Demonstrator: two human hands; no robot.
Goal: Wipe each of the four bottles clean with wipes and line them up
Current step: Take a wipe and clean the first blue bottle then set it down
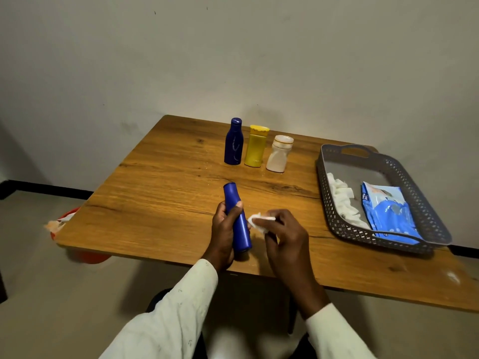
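Left hand [225, 229] gripped light blue bottle [238, 218] above bench [155, 193]; right hand [280, 229] pinched wipe [259, 222] against it | three bottles [255, 146] stood lined beyond; apparently fourth remained, unplaced.

Wooden table [166, 193] is carrying three upright bottles in a row near the far edge, dark blue bottle [233, 142], yellow bottle [256, 147], white bottle [279, 154], with a grey perforated basket [425, 203] sitting well apart at the right side.
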